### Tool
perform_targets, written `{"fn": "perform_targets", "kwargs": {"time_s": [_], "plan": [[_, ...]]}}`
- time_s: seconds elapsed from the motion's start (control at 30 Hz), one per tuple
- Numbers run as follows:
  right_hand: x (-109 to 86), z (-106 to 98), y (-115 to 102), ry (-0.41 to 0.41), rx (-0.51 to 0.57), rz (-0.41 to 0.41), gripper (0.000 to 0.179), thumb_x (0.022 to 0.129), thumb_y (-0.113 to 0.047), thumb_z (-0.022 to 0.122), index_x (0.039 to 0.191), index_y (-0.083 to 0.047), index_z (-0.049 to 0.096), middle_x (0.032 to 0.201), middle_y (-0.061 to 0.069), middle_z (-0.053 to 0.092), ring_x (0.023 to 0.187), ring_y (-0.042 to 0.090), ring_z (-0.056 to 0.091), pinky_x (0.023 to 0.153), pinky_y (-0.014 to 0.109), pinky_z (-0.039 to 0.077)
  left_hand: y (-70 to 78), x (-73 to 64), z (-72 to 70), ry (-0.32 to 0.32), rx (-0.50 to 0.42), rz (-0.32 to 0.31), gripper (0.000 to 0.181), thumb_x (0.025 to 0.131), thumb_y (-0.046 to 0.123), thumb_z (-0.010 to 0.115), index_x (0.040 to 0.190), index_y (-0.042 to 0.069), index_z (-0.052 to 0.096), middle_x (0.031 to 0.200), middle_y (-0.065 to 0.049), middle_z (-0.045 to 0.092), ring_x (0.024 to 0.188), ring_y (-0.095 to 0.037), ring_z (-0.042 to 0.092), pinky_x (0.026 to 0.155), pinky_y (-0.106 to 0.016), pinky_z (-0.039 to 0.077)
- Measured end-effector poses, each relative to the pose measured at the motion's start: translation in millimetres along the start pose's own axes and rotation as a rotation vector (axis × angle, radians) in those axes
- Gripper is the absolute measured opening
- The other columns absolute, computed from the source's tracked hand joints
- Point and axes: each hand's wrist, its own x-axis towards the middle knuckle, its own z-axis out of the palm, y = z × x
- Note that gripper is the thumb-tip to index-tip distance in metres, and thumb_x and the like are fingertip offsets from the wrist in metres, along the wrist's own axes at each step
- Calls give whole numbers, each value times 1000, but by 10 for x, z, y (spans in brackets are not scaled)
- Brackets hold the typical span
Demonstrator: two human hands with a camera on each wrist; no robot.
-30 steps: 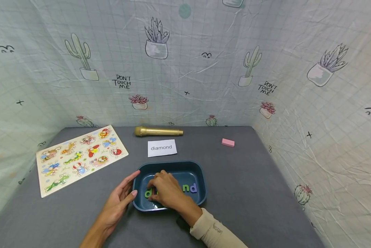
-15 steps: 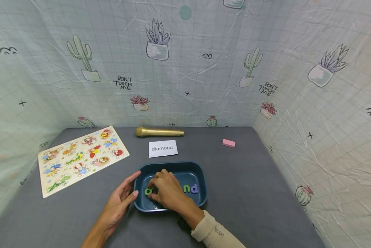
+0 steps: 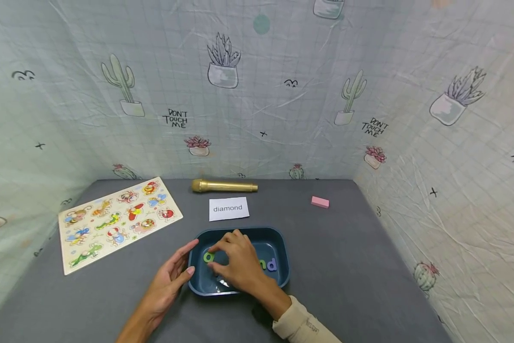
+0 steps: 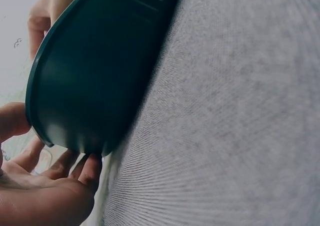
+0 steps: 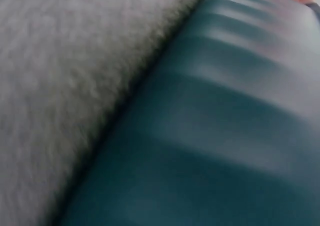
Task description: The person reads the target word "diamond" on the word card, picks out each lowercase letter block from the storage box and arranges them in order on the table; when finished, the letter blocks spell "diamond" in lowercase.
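Note:
A dark blue tray [image 3: 282, 252] holds letter pieces. My left hand [image 3: 164, 281] is against the tray's left end, fingers extended and spread, thumb and index fingertip at the rim. In the left wrist view the thumb meets the rim, with the other fingertips by the outer wall of the tray [image 4: 90, 86]. My right hand [image 3: 240, 262] reaches inside, thumb and index finger apart beside a green round letter [image 3: 208, 257], the index fingertip overlapping its edge. Right of that hand lie a green n [image 3: 263, 264] and a purple d [image 3: 272, 264]. The hand hides the tray's middle.
A white card [image 3: 229, 209] reading "diamond" lies behind the tray, with a gold microphone [image 3: 224, 186] beyond it. A wooden insect puzzle board [image 3: 119, 224] is at left. A pink block [image 3: 320, 202] sits at back right. Patterned cloth walls surround the grey table [image 3: 347, 286].
My right thumb and index finger have spread apart beside the green letter. A red piece seen at those fingers earlier is out of sight. My left hand stays at the tray's end.

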Motion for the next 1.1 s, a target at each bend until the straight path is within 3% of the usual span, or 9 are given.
{"fn": "perform_targets", "kwargs": {"time_s": [0.27, 0.47, 0.83, 1.07, 1.1], "plan": [[-102, -274, 88, 49, 100, 51, 27, 83, -30, 93, 107, -22, 82, 103, -5, 70, 92, 10, 53, 85, 31, 48, 13, 3, 7, 18, 18, -17, 61, 108, 19, 63, 164, 22, 39, 177, -3, 26, 166, -33, 14, 108, 0, 31], [-195, -490, 208, 89, 109, 149, 28, 83, -28, 93, 108, -23, 83, 102, -4, 70, 94, 9, 52, 87, 35, 48, 12, -4, 16, 13, 18, 12, 60, 108, 16, 62, 164, 20, 40, 176, -4, 26, 166, -34, 13, 108, 0, 31], [-332, -815, 474, 115, 125, 331, 28, 83, -19, 93, 109, -19, 83, 104, 6, 71, 105, 20, 58, 96, 49, 49, 24, -8, 29, 27, 16, -13, 60, 108, 17, 62, 164, 21, 39, 176, -2, 26, 166, -30, 14, 110, -1, 30], [-450, -962, 630, 120, 94, 388, 27, 84, -15, 92, 108, -18, 83, 106, 6, 71, 104, 20, 58, 94, 48, 47, 23, -9, 32, 36, 24, -22, 60, 108, 18, 62, 163, 23, 40, 176, -2, 27, 166, -29, 15, 112, -2, 30], [-470, -978, 653, 124, 83, 394, 27, 83, -14, 92, 108, -18, 83, 105, 5, 71, 103, 19, 58, 92, 46, 47, 23, -9, 33, 36, 23, -25, 60, 108, 17, 63, 163, 23, 40, 176, -2, 27, 166, -29, 15, 119, -7, 29]]}}
